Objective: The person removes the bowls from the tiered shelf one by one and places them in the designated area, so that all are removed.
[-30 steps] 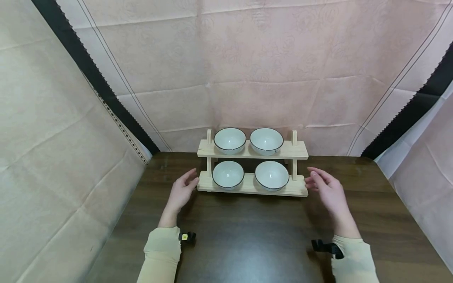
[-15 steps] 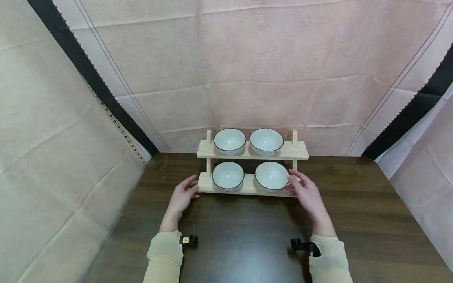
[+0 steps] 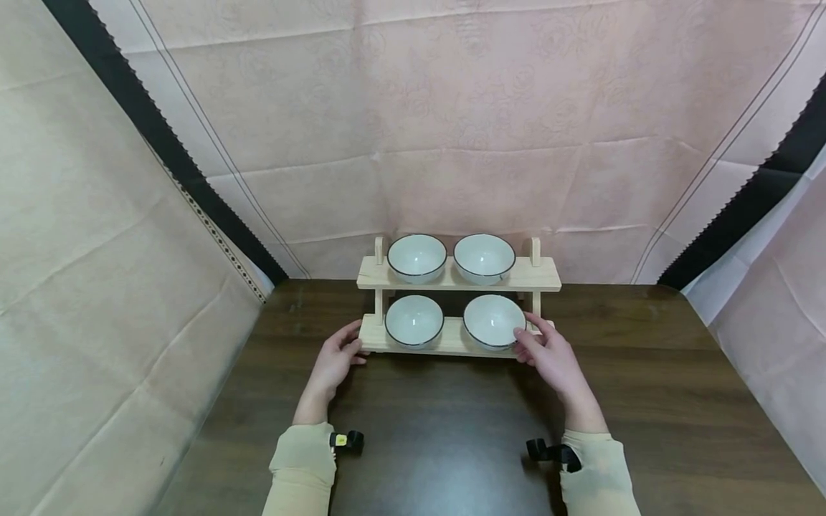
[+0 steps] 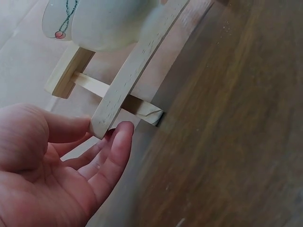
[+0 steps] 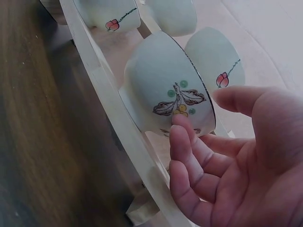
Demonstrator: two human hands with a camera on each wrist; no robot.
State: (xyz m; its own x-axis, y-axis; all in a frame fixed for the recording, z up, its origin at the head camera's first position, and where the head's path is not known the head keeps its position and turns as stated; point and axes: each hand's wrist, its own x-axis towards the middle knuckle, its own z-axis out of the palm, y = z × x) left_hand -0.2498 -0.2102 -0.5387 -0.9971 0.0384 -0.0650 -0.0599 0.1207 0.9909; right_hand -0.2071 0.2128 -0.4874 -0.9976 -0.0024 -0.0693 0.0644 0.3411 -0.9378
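A two-tier pale wooden rack (image 3: 453, 345) holds white dark-rimmed bowls, two on each shelf. At the lower shelf's left end, my left hand (image 3: 330, 367) pinches the board; in the left wrist view the thumb touches the shelf's end (image 4: 106, 113) with fingers curled beneath. My right hand (image 3: 556, 364) is at the lower right bowl (image 3: 494, 320), thumb at its rim and fingers against its outer side. In the right wrist view that bowl (image 5: 156, 71) shows a leaf and yellow berry pattern. Beside it sits the lower left bowl (image 3: 414, 319).
On the upper shelf stand a left bowl (image 3: 416, 258) and a right bowl (image 3: 484, 259), between upright posts (image 3: 535, 251). The rack stands near the back edge of a dark wooden table (image 3: 439, 430). Pale cloth (image 3: 477, 143) hangs behind and at both sides.
My right hand has moved left from beside the rack's right end onto the lower right bowl. My left hand has closed in on the lower shelf's left end. The bowls remain on the rack.
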